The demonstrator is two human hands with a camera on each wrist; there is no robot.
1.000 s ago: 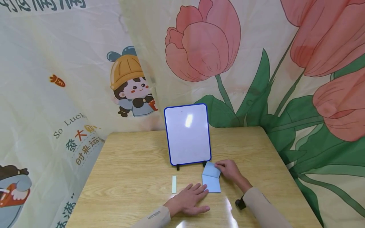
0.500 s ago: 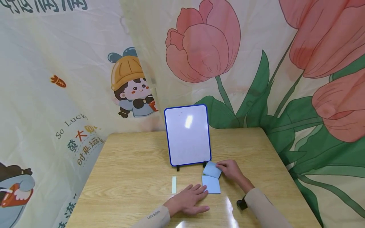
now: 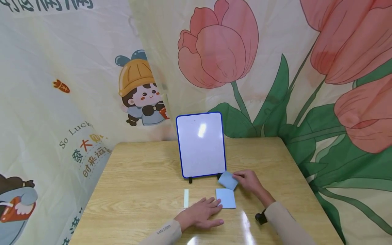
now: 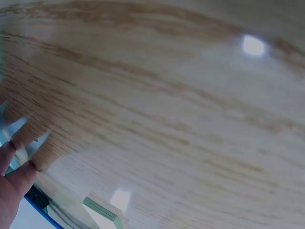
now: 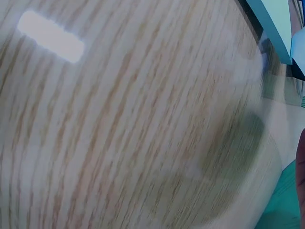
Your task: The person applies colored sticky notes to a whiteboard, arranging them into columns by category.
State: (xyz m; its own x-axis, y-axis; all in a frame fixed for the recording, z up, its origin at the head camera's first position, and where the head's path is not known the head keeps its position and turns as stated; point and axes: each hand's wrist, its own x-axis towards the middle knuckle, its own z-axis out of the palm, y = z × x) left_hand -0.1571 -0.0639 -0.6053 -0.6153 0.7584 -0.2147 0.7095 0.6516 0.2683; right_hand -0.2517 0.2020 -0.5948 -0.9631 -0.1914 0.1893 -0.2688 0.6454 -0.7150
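"On the table point(image 3: 137, 177), just in front of the whiteboard point(image 3: 200, 145), what has changed?"

"The upper blue sheet point(image 3: 228, 180). A second ago its near edge ran along the far edge of the lower blue pad point(image 3: 225, 199), and the two looked almost like one folded piece. Now it sits askew, with a wedge of table showing between them on the left. Only its nearest corner meets the pad, close to the pad's right end."

"Meets it, or is stuck to it?"

"I can't tell. That corner is too small in the head view, and the wrist views catch mostly table."

"And the hands?"

"Apart from each other. The right hand point(image 3: 249, 180) pinches the sheet by its right side. The left hand point(image 3: 203, 212) lies flat, fingers spread, tips over the pad's left edge, gripping nothing. It has barely moved, and neither has the pad."

"What does that say about the work?"

"My judgement: the sheet is coming away from the pad, with the left hand as anchor. Most of the join looks free, so anything holding is probably at that corner. A hard tug could crease the sheet or drag the pad."

"Anything else disturbed?"

"No. The pale green strip point(image 3: 186, 198) lies just beyond the left hand, as it did."
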